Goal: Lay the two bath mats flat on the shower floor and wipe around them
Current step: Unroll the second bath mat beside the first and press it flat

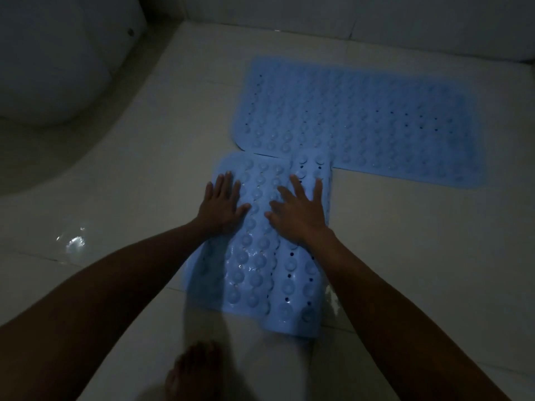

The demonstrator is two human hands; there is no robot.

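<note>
Dim light, view down onto a pale tiled shower floor (121,180), glossy and wet in patches. Two light-blue rubber bath mats with rows of round suction cups and small drain holes lie in an L. The far blue mat (376,120) runs crosswise near the white back wall (318,13) and lies flat. The near blue mat (260,256) runs lengthwise toward the person, its far end overlapping the far mat's near edge; cups face up and its surface looks slightly rippled. Left hand (223,205) rests palm down, fingers spread, at the near mat's left edge, partly on tile. Right hand (298,211) lies flat and splayed on the mat's right half; neither grasps anything. A bare foot (191,374) shows at the bottom. A white rounded toilet base (58,62) stands at upper left.
</note>
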